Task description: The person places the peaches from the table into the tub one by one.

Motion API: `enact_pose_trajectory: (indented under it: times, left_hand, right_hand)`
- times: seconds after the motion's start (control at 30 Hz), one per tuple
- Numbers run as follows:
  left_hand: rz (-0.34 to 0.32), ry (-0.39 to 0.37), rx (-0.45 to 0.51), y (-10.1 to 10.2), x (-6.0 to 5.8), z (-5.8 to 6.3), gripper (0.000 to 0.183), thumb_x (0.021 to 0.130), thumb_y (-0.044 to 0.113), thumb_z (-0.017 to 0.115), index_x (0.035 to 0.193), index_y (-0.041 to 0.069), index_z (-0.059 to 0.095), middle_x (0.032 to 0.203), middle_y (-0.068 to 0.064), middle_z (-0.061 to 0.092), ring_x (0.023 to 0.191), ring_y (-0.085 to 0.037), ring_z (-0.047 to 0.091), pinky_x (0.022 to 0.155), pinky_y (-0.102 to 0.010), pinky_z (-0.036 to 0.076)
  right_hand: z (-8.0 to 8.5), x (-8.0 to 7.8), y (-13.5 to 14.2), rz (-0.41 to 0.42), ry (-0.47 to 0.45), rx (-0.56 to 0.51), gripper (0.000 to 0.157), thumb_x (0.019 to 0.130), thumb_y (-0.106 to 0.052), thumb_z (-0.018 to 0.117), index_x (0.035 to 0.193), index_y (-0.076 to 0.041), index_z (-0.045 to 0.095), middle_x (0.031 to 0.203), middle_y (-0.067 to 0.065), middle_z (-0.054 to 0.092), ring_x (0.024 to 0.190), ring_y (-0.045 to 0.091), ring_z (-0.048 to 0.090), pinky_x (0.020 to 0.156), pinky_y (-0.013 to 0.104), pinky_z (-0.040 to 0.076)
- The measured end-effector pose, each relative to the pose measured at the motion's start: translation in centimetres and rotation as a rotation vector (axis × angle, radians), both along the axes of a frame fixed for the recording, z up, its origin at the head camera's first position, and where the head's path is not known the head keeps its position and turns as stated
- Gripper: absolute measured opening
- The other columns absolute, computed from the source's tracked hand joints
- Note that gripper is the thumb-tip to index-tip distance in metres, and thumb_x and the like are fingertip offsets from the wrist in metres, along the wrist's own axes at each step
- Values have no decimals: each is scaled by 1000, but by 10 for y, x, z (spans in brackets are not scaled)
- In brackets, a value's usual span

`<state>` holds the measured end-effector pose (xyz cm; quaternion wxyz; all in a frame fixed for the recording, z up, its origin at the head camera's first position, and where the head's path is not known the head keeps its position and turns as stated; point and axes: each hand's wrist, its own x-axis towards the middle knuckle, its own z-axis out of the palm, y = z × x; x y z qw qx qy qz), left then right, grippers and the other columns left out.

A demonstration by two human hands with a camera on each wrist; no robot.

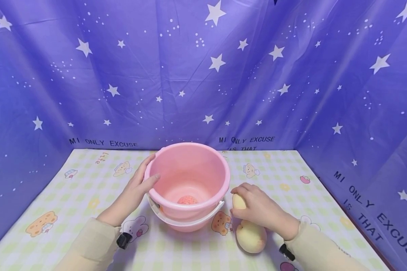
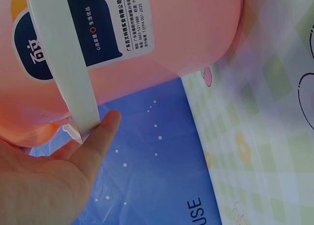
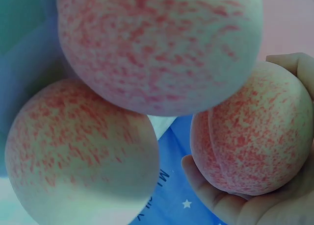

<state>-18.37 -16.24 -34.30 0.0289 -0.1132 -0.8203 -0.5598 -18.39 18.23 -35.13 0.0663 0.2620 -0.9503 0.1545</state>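
Note:
A pink bucket (image 1: 190, 216) stands upright on the table, its white handle (image 2: 68, 63) hanging down on the near side. My left hand (image 1: 132, 195) grips the bucket's left rim, thumb inside and fingers along the outer wall. On the bucket's floor lies a reddish speckled round thing (image 1: 187, 200), partly hidden by the near rim. To the right of the bucket, my right hand (image 1: 259, 209) holds a pale peach (image 3: 255, 132) with red speckles, fingers curled round it. Two other peaches, an upper one (image 3: 162, 43) and a lower one (image 3: 83, 156), are close by in the right wrist view.
A green-and-white checked cloth (image 1: 98, 180) with cartoon prints covers the table. Purple curtains (image 1: 176, 75) with white stars hang behind and along both sides. One peach (image 1: 251, 239) sits just in front of the right hand.

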Motion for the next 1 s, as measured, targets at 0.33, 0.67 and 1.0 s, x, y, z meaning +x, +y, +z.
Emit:
enact_pose_trajectory:
  times: [0.33, 0.67, 1.0]
  left_hand:
    - [-6, 1, 10, 0, 0, 0, 62, 93, 38, 49, 147, 32, 18, 154, -3, 14, 140, -30, 13, 107, -64, 11]
    - [-11, 2, 18, 0, 0, 0, 62, 94, 38, 49, 147, 30, 18, 154, -2, 15, 140, -29, 14, 107, -63, 11]
    - [-17, 15, 18, 0, 0, 0, 61, 94, 36, 49, 147, 32, 19, 154, -2, 15, 141, -28, 12, 108, -62, 10]
  right_hand:
    - [12, 0, 1, 18, 9, 6, 45, 71, -33, 74, 108, -9, 63, 103, 1, 61, 90, 16, 56, 72, 30, 49]
    - [18, 0, 0, 26, 31, 1, 46, 71, -33, 74, 109, -9, 63, 102, 2, 61, 88, 15, 56, 70, 29, 49]
    - [29, 2, 2, 14, 17, 11, 46, 72, -34, 74, 110, -10, 63, 104, 2, 61, 88, 16, 55, 66, 27, 48]
